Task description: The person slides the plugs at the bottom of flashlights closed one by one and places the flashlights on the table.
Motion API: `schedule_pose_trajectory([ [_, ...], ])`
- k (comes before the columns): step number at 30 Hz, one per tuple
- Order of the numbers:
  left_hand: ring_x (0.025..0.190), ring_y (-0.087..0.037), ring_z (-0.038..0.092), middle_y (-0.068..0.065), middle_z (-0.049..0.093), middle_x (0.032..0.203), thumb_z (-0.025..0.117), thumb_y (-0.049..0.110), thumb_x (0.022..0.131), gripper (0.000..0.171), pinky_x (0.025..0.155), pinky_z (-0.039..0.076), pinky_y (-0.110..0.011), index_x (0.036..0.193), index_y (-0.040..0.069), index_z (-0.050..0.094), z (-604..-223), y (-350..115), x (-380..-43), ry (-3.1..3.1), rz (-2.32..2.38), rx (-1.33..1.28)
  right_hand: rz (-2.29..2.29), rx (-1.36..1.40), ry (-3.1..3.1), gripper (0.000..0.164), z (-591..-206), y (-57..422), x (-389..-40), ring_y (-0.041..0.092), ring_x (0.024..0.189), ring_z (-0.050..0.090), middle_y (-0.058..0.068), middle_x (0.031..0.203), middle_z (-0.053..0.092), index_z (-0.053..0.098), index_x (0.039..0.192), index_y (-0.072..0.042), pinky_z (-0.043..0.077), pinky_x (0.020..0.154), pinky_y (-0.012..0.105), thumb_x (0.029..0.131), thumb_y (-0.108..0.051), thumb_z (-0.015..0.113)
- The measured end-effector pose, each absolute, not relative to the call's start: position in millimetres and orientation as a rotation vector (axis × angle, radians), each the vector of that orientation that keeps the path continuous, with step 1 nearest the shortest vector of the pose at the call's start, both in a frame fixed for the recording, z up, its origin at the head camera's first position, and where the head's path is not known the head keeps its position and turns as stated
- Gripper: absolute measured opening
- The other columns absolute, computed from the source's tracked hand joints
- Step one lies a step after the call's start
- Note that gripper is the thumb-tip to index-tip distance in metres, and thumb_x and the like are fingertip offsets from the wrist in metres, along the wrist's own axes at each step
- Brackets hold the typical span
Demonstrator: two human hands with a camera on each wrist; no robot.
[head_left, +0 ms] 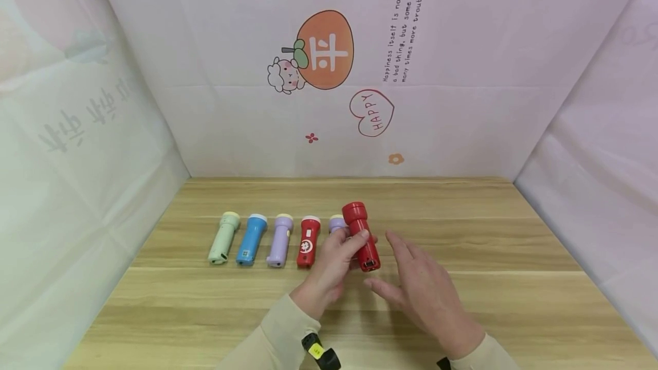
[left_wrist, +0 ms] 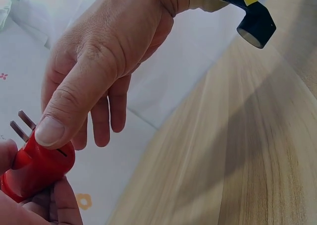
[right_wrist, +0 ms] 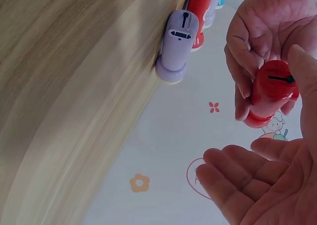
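My left hand (head_left: 331,261) grips a red flashlight (head_left: 361,227) in the middle, thumb laid along its barrel, head end pointing away from me. Two metal plug prongs (left_wrist: 23,125) stick out near its tail in the left wrist view. My right hand (head_left: 429,287) is beside the tail with its fingers extended and spread, holding nothing. In the left wrist view the right thumb overlaps the tail by the prongs. A lilac flashlight (right_wrist: 178,49) lies on the table behind my left hand, which partly hides it in the head view.
Left of my hands, a red flashlight with a white print (head_left: 308,244), a lilac flashlight (head_left: 280,241), a blue flashlight (head_left: 251,241) and a mint green flashlight (head_left: 224,238) lie in a row on the wooden table (head_left: 205,313). Printed white cloth (head_left: 442,130) encloses the table's back and sides.
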State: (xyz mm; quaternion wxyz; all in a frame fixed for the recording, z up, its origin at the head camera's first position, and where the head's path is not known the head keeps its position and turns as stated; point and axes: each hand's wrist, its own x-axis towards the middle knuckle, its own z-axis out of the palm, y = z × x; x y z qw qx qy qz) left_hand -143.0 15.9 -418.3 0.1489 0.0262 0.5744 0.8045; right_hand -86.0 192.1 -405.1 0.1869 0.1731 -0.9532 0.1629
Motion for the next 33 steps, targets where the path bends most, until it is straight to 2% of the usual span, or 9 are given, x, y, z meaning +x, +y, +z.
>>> schedule_pose_trajectory([
  [3, 0.103, -0.016, 0.069, -0.019, 0.071, 0.125, 0.066, 0.030, 0.103, 0.048, 0.085, 0.055, -0.029, 0.136, -0.003, 0.055, -417.1, 15.1, -142.1, 1.639, 2.337, 0.074, 0.449, 0.488, -2.667, 0.089, -404.3, 190.6, -85.0, 0.039, 0.103, 0.073, 0.021, 0.117, 0.074, 0.050, 0.147, 0.000, 0.061, 0.081, 0.052, 0.085, -0.055, 0.082],
  [5, 0.101, -0.016, 0.068, -0.017, 0.071, 0.123, 0.066, 0.030, 0.103, 0.048, 0.084, 0.055, -0.028, 0.136, -0.002, 0.056, -417.0, 14.1, -141.4, 1.629, 2.344, 0.067, 0.446, 0.485, -2.668, 0.088, -403.7, 189.5, -84.3, 0.036, 0.098, 0.074, 0.016, 0.100, 0.075, 0.051, 0.147, 0.000, 0.062, 0.079, 0.051, 0.084, -0.053, 0.083],
  [6, 0.100, -0.016, 0.068, -0.016, 0.071, 0.122, 0.065, 0.030, 0.103, 0.048, 0.084, 0.054, -0.028, 0.136, -0.003, 0.056, -417.0, 13.6, -141.0, 1.627, 2.347, 0.069, 0.454, 0.483, -2.670, 0.087, -403.3, 189.0, -84.2, 0.036, 0.097, 0.074, 0.015, 0.098, 0.075, 0.052, 0.146, 0.000, 0.062, 0.079, 0.050, 0.084, -0.053, 0.084],
  [8, 0.098, -0.016, 0.066, -0.013, 0.070, 0.119, 0.065, 0.031, 0.103, 0.048, 0.083, 0.054, -0.028, 0.137, -0.002, 0.057, -417.2, 12.5, -140.5, 1.619, 2.346, 0.061, 0.473, 0.475, -2.683, 0.085, -402.3, 187.9, -84.0, 0.036, 0.100, 0.074, 0.015, 0.101, 0.076, 0.053, 0.146, 0.000, 0.062, 0.080, 0.051, 0.085, -0.051, 0.084],
  [12, 0.096, -0.016, 0.064, -0.010, 0.069, 0.117, 0.065, 0.033, 0.104, 0.048, 0.083, 0.053, -0.028, 0.137, -0.002, 0.057, -417.6, 11.0, -139.8, 1.609, 2.342, 0.058, 0.518, 0.461, -2.708, 0.081, -400.3, 186.0, -84.4, 0.037, 0.108, 0.073, 0.017, 0.124, 0.074, 0.056, 0.145, -0.001, 0.061, 0.084, 0.053, 0.087, -0.049, 0.083],
  [13, 0.096, -0.016, 0.064, -0.009, 0.069, 0.117, 0.065, 0.033, 0.104, 0.048, 0.084, 0.053, -0.028, 0.136, -0.001, 0.057, -417.6, 10.7, -139.8, 1.605, 2.340, 0.058, 0.523, 0.457, -2.714, 0.079, -399.9, 185.6, -84.5, 0.036, 0.108, 0.073, 0.016, 0.124, 0.074, 0.056, 0.145, -0.001, 0.061, 0.084, 0.053, 0.087, -0.049, 0.082],
  [26, 0.096, -0.012, 0.065, -0.007, 0.070, 0.114, 0.060, 0.026, 0.106, 0.043, 0.084, 0.054, -0.025, 0.137, -0.005, 0.056, -418.9, 9.5, -138.6, 1.540, 2.376, 0.107, 0.525, 0.548, -2.605, 0.060, -401.8, 184.0, -87.3, 0.019, 0.093, 0.076, 0.003, 0.108, 0.079, 0.066, 0.132, -0.012, 0.063, 0.076, 0.041, 0.084, -0.041, 0.087],
  [33, 0.096, -0.012, 0.067, -0.007, 0.071, 0.113, 0.057, 0.024, 0.107, 0.044, 0.085, 0.055, -0.024, 0.139, -0.006, 0.053, -418.9, 9.6, -137.6, 1.477, 2.396, 0.097, 0.548, 0.569, -2.577, 0.054, -400.8, 182.6, -86.3, 0.014, 0.085, 0.076, -0.002, 0.100, 0.079, 0.068, 0.129, -0.013, 0.062, 0.072, 0.036, 0.084, -0.035, 0.089],
])
